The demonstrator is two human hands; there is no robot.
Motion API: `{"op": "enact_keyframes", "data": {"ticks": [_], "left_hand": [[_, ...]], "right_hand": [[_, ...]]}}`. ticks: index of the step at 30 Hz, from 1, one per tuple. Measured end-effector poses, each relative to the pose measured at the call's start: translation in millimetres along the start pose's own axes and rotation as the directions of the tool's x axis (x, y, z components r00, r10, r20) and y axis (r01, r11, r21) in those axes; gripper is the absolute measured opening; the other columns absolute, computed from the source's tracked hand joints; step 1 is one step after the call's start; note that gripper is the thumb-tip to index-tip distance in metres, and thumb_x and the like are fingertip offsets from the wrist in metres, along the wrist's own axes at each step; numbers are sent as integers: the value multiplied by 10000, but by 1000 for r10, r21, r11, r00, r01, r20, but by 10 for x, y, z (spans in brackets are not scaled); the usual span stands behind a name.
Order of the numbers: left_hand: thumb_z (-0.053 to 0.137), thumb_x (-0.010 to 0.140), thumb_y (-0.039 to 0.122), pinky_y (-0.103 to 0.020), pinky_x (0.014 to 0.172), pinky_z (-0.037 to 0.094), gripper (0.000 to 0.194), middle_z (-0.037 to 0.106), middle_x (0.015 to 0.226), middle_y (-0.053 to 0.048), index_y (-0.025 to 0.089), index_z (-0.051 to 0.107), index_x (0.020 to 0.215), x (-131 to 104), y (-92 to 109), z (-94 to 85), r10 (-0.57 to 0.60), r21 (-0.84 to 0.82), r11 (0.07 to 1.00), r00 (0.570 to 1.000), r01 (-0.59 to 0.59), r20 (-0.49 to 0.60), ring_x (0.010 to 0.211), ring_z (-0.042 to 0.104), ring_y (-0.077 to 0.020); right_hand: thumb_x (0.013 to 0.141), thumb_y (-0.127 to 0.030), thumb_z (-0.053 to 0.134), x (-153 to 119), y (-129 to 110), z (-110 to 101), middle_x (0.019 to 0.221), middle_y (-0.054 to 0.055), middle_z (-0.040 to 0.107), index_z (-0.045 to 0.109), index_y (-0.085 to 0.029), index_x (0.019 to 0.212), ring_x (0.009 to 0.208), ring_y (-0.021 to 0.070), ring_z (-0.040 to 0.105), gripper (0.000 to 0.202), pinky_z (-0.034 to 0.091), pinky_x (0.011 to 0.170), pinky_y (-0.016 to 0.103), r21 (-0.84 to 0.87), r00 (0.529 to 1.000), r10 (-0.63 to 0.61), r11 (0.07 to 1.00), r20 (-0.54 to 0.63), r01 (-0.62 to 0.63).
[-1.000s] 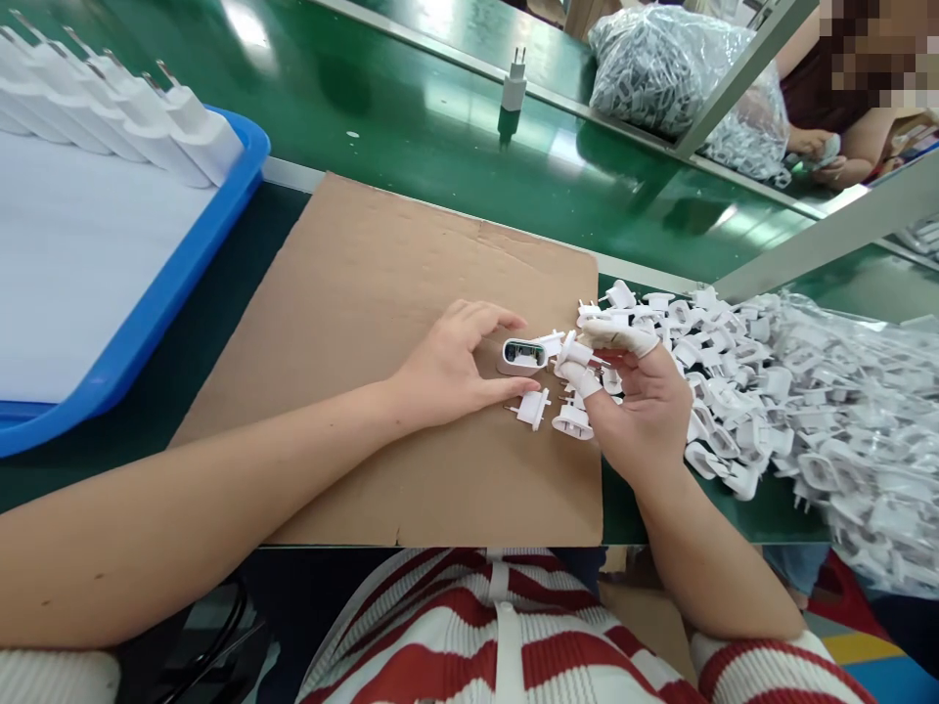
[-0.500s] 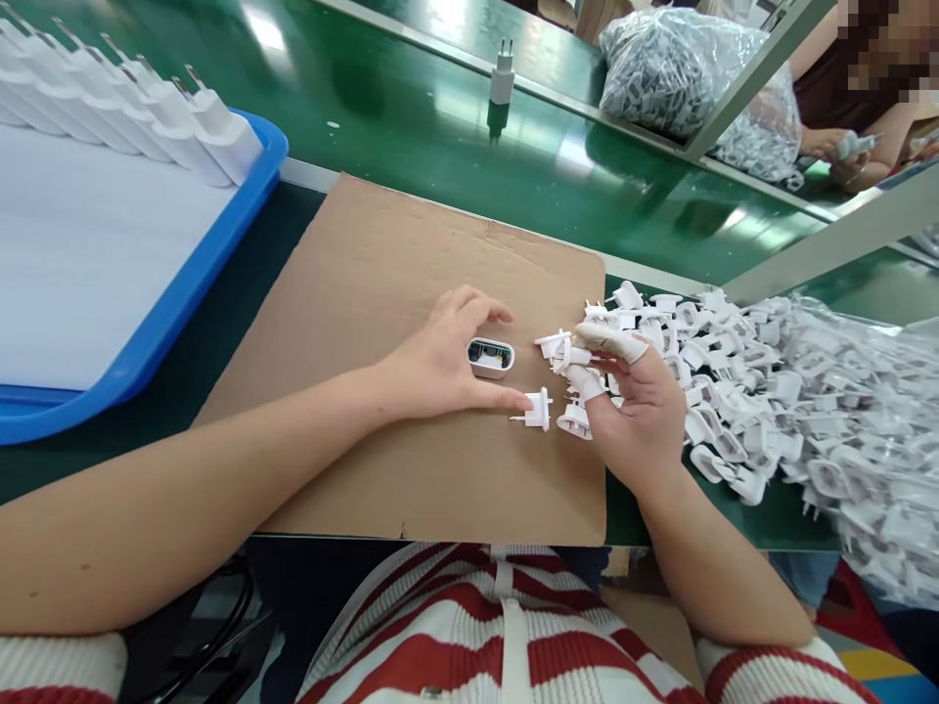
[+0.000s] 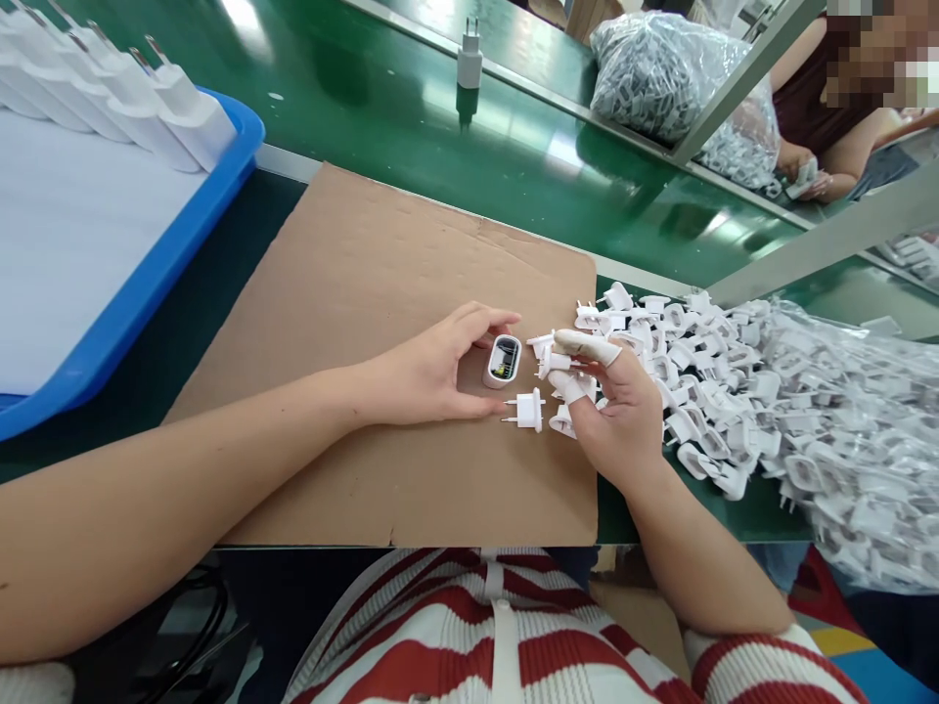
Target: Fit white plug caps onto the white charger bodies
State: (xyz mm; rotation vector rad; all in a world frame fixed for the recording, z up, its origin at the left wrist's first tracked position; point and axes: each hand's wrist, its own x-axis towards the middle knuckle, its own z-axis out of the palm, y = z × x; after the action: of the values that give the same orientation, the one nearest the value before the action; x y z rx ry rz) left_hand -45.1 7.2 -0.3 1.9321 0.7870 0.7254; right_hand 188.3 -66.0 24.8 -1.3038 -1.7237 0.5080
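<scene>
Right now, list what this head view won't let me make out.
All in the head view:
Blue tray: left part cut off by the picture's edge.
White housing: inner parts too small and dark to identify.
Plug piece in the right hand: partly covered by finger and thumb.
Left hand: some fingers hidden behind the hand itself.
Co-worker's item: too small and blurred.

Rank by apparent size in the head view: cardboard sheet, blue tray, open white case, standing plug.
1. Cardboard sheet
2. Blue tray, partly out of view
3. Open white case and standing plug: too alike to rank
</scene>
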Motion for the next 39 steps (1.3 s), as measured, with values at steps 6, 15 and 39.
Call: {"op": "enact_keyframes", "data": {"ticks": [6,15,39], "left_hand": [[789,818,404,-382,985,569,406,730,1147,-41,287,738,1204,32,62,45,-8,-61,998,1000,10,27,1071,691,-277],[779,810,471,-372,806,566,217,657,978,-45,272,795,895,42,24,114,-7,-83,996,1000,6,-9,848,662,-249],[667,855,436,-315,802,471,271,620,984,-60,172,733,855,49,57,79,1,22,1000,998,-2,56,881,622,-203]], "right_hand": [[920,-229,722,32,-47,-24,1116,45,742,696,-281,1187,1007,205,727,273,646,905,405,-110,997,-56,993,-45,50],[975,-141,570,70,-83,63,1150,87,738,641,-297,1337,1051,246,710,400,629,879,435,-334,924,-364,861,120,383],[922,-97,605,151,-108,176,991,44,771,729,-239,1151,908,190,732,297,595,789,310,-355,915,-376,843,146,403]]}}
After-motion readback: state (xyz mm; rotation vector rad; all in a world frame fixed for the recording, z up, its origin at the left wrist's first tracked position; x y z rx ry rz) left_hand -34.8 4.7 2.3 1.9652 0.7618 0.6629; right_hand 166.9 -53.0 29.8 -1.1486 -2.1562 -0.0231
